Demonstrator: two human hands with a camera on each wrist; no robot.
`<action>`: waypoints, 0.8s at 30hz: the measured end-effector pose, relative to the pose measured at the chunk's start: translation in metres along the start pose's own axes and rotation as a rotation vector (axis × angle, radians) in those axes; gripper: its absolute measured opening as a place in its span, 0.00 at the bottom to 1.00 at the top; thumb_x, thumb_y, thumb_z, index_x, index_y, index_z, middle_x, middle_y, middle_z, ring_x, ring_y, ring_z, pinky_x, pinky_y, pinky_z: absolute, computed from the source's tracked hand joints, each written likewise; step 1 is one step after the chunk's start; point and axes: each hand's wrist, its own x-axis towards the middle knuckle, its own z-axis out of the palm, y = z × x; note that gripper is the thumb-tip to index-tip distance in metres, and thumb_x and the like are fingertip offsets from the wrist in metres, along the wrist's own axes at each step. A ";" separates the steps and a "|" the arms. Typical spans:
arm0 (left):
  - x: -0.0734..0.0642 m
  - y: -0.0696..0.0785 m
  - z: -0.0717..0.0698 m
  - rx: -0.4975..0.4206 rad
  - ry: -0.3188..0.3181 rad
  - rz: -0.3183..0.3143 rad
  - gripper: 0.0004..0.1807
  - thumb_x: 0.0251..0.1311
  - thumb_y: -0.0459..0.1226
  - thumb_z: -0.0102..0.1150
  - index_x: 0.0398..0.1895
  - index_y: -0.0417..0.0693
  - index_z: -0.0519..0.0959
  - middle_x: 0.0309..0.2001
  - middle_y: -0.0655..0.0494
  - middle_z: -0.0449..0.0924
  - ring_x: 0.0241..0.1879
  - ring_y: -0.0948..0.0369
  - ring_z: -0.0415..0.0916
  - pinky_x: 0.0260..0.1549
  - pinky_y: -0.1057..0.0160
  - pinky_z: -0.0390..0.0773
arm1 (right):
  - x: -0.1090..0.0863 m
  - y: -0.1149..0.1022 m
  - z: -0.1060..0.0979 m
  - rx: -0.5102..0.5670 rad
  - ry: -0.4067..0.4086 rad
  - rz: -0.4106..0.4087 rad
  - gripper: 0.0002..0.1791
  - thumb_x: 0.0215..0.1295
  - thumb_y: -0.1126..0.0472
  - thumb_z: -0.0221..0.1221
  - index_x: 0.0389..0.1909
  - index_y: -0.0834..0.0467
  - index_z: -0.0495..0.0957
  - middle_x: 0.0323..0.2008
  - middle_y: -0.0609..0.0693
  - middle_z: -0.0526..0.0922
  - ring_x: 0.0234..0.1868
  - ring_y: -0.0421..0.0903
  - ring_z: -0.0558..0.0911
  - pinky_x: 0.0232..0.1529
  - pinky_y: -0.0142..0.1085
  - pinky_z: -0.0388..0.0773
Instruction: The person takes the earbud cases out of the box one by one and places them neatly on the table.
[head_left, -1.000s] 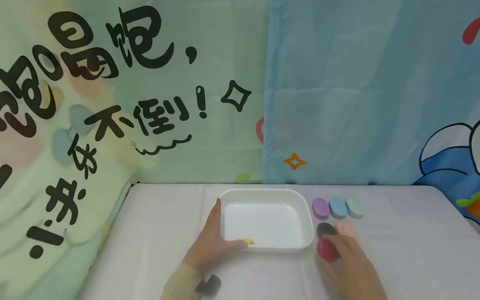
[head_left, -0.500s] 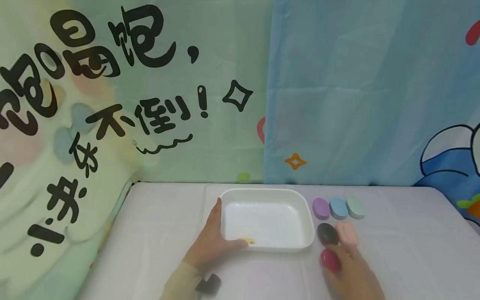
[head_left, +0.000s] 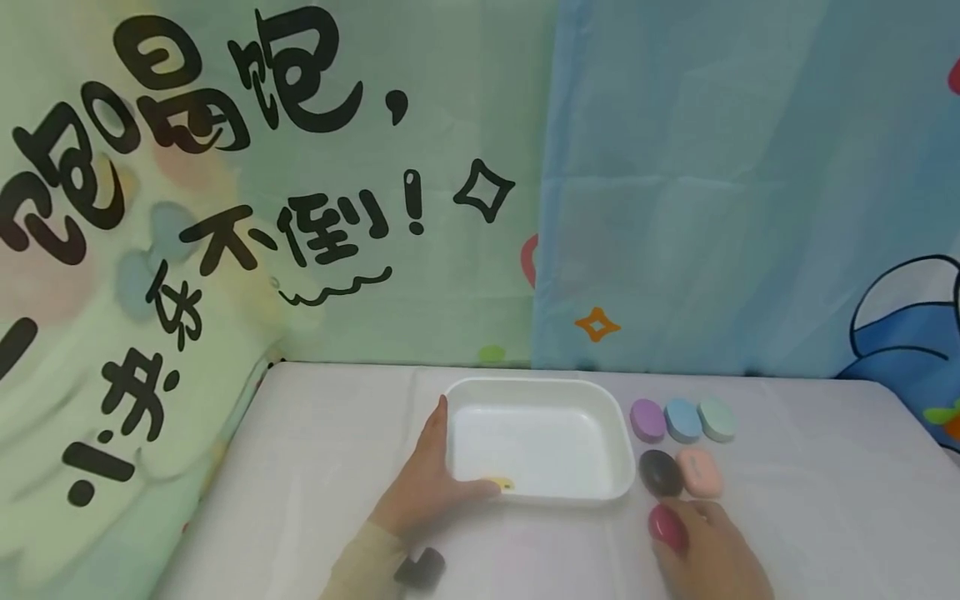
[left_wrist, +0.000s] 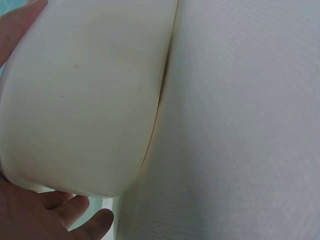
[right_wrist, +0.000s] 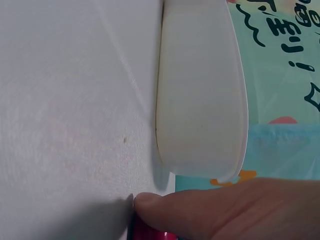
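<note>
My left hand (head_left: 427, 483) lies along the near left corner of a white rectangular tray (head_left: 536, 500), thumb at the front rim and fingers at the left side. In the left wrist view the fingertips (left_wrist: 100, 220) show loosely bent by the tray's end. A small glossy red oval piece (head_left: 667, 529) is pinched by my right hand (head_left: 708, 546), close over the table; its kind cannot be made out. Just beyond that hand lie a black oval piece (head_left: 661, 473) and a pink rounded piece (head_left: 700, 472). The right wrist view shows the thumb (right_wrist: 175, 210) on the red piece.
Purple (head_left: 648, 420), blue (head_left: 683, 420) and mint (head_left: 717, 419) rounded pieces sit in a row right of the tray. A small yellow mark (head_left: 501, 482) shows beside my left thumb. Printed cloth (head_left: 360, 208) hangs behind the white-covered table (head_left: 337, 417).
My right hand has drawn back toward me with the red piece, uncovering the black and pink pieces. My left hand stays at the tray. The head view has shifted slightly.
</note>
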 end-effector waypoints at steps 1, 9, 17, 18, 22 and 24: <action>0.000 0.000 0.000 0.000 -0.001 -0.001 0.77 0.38 0.62 0.79 0.82 0.46 0.35 0.81 0.47 0.39 0.78 0.50 0.41 0.72 0.45 0.54 | 0.000 0.001 0.000 -0.004 -0.006 -0.004 0.37 0.60 0.51 0.71 0.66 0.65 0.71 0.55 0.66 0.73 0.56 0.67 0.73 0.55 0.64 0.73; -0.001 0.001 -0.001 0.005 -0.004 -0.009 0.77 0.38 0.63 0.78 0.82 0.46 0.36 0.81 0.50 0.38 0.79 0.51 0.41 0.72 0.45 0.54 | 0.003 0.006 0.003 -0.033 -0.008 -0.010 0.39 0.58 0.47 0.72 0.65 0.64 0.72 0.54 0.65 0.74 0.54 0.65 0.74 0.54 0.64 0.73; -0.002 0.003 -0.001 -0.010 -0.007 -0.013 0.77 0.38 0.62 0.79 0.82 0.46 0.36 0.81 0.49 0.38 0.78 0.50 0.41 0.72 0.44 0.54 | -0.005 -0.006 -0.011 -0.018 0.053 -0.014 0.39 0.60 0.47 0.71 0.67 0.62 0.71 0.54 0.62 0.75 0.50 0.59 0.75 0.54 0.62 0.74; -0.003 0.003 -0.002 -0.011 -0.006 -0.017 0.77 0.38 0.62 0.79 0.82 0.47 0.36 0.81 0.49 0.38 0.78 0.50 0.41 0.72 0.44 0.54 | -0.008 -0.009 -0.013 -0.016 0.069 -0.025 0.39 0.61 0.48 0.70 0.68 0.62 0.70 0.54 0.62 0.75 0.50 0.59 0.75 0.54 0.61 0.75; -0.003 0.003 -0.001 -0.009 -0.005 -0.017 0.77 0.37 0.62 0.78 0.82 0.47 0.36 0.81 0.50 0.38 0.78 0.50 0.42 0.72 0.45 0.55 | -0.019 -0.019 -0.021 -0.029 0.229 -0.190 0.33 0.62 0.55 0.69 0.65 0.63 0.73 0.56 0.66 0.75 0.50 0.61 0.77 0.54 0.60 0.76; -0.002 0.002 -0.001 -0.009 -0.005 -0.012 0.77 0.38 0.62 0.78 0.82 0.46 0.36 0.81 0.49 0.38 0.78 0.51 0.42 0.72 0.45 0.55 | -0.023 -0.023 -0.023 -0.032 0.308 -0.286 0.30 0.61 0.57 0.70 0.62 0.65 0.75 0.55 0.65 0.76 0.48 0.59 0.79 0.51 0.57 0.78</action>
